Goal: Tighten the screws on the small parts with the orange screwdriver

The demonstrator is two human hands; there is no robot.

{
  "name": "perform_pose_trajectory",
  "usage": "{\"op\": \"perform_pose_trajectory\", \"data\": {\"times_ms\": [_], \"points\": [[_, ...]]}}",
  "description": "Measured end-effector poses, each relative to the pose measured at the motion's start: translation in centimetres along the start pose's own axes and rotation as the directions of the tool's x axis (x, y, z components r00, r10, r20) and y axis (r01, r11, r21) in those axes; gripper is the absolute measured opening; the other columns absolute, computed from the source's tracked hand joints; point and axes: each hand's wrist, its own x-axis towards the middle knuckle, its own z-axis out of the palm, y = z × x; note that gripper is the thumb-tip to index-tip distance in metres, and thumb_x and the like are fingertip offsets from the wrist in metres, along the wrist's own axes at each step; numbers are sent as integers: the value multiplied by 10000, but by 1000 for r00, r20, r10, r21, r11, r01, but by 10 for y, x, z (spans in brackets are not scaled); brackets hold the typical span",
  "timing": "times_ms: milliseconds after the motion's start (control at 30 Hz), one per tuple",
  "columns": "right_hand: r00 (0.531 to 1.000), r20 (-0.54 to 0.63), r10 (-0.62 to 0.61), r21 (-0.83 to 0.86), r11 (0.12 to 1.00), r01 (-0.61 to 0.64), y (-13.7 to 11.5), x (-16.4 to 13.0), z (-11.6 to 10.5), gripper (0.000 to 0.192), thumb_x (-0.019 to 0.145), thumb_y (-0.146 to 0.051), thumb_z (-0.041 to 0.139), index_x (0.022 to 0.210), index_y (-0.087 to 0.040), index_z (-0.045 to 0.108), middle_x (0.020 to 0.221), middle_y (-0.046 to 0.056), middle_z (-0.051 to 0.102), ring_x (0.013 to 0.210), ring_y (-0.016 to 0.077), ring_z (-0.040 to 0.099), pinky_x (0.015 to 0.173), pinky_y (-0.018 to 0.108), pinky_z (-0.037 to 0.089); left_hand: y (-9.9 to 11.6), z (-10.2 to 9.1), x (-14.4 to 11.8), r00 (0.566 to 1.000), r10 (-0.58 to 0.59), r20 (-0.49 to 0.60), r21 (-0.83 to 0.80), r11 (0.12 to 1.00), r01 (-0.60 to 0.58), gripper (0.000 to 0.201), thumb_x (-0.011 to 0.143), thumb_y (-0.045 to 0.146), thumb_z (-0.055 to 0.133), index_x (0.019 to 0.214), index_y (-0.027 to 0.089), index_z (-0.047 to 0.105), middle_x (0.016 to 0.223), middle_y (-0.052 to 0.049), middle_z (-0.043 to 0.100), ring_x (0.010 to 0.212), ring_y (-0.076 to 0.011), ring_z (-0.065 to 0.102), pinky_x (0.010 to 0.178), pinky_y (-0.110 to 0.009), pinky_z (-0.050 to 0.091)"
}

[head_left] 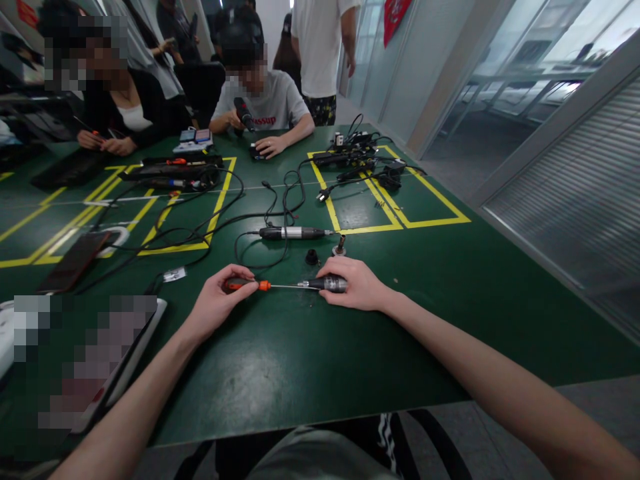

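My left hand point(233, 293) grips a screwdriver point(264, 285) by its black and orange handle, its thin metal shaft pointing right. My right hand point(353, 285) is closed around a dark grey cylindrical tool part point(336, 285) with a narrow metal nose facing left. Shaft and nose overlap in this view; whether they touch I cannot tell. Just beyond my hands stand a small black cap-like piece point(311, 257) and a small metal part on a round base point(339, 247). Behind them lies a corded pen-shaped power tool point(295, 233) with a silver band.
Black cables point(225, 220) snake across the green table point(240, 373). A dark phone point(80, 260) lies at left, near a pixelated white-edged object point(155, 320). Plugs and adapters point(365, 160) pile at back right. Opposite, a co-worker point(275, 100) holds a black power tool point(244, 113); another person point(125, 100) sits left.
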Motion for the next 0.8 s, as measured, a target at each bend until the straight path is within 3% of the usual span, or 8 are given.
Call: {"op": "perform_pose_trajectory", "data": {"times_ms": [167, 333, 500, 667, 800], "points": [[1000, 2, 2, 2, 1000, -2, 0, 0, 0, 146, 845, -253, 706, 978, -194, 685, 927, 60, 723, 822, 209, 668, 756, 334, 526, 0, 5, -2, 1000, 8, 18, 72, 997, -9, 365, 810, 541, 712, 791, 178, 679, 608, 17, 597, 561, -135, 524, 574, -250, 420], [1000, 0, 3, -2, 1000, -3, 0, 1, 1, 143, 841, -249, 707, 969, -188, 687, 921, 61, 725, 818, 209, 668, 753, 334, 527, 2, 0, -2, 995, 70, 66, 69, 995, -74, 340, 759, 465, 748, 963, 198, 694, 841, -13, 678, 747, -175, 645, 707, -279, 514], [1000, 4, 13, -4, 1000, -13, 0, 1, 1, 149, 836, -252, 707, 973, -198, 686, 928, 56, 723, 822, 207, 666, 752, 329, 520, 2, -2, -1, 997, 37, 70, 20, 999, -38, 345, 723, 450, 782, 936, 202, 672, 917, -25, 697, 872, -206, 686, 822, -318, 555], [1000, 12, 13, -1, 1000, -13, 1, 1, 0, 150, 840, -257, 696, 976, -195, 688, 930, 60, 722, 825, 213, 664, 760, 339, 521, 1, 3, 0, 1000, 4, -18, 30, 1000, -3, 382, 728, 518, 792, 871, 182, 681, 800, -21, 690, 691, -170, 629, 673, -283, 523], [1000, 11, 8, 4, 1000, -8, 1, 1, 0, 148, 843, -259, 691, 975, -191, 687, 929, 65, 721, 823, 215, 661, 761, 345, 522, 2, 6, 0, 999, 29, -19, 81, 996, -27, 373, 792, 549, 738, 851, 183, 699, 644, 14, 617, 602, -153, 574, 611, -262, 469]]}}
